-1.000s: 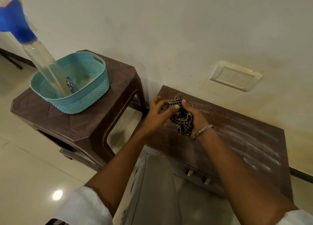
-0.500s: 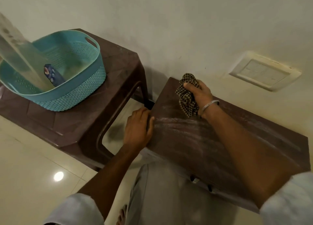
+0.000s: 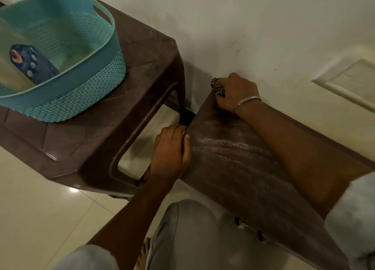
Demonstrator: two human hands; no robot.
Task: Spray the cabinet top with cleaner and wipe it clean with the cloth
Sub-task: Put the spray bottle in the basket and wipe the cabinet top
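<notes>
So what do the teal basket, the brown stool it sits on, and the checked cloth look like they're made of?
Teal basket: moulded plastic by the look, matte, with perforated walls and a woven-pattern lower band. Brown stool: probably moulded plastic too, semi-gloss, with rounded edges and pressed-in lines. Checked cloth, under the right hand: woven fabric, crumpled and soft-looking.

The scene is dimly and warmly lit. A small glare spot is seen on the glossy floor tiles (image 3: 73, 190). Soft shadows are cast under the stool (image 3: 129, 99). The basket (image 3: 67, 99) is smeared by motion blur, and edges are bent by wide-angle distortion.
</notes>
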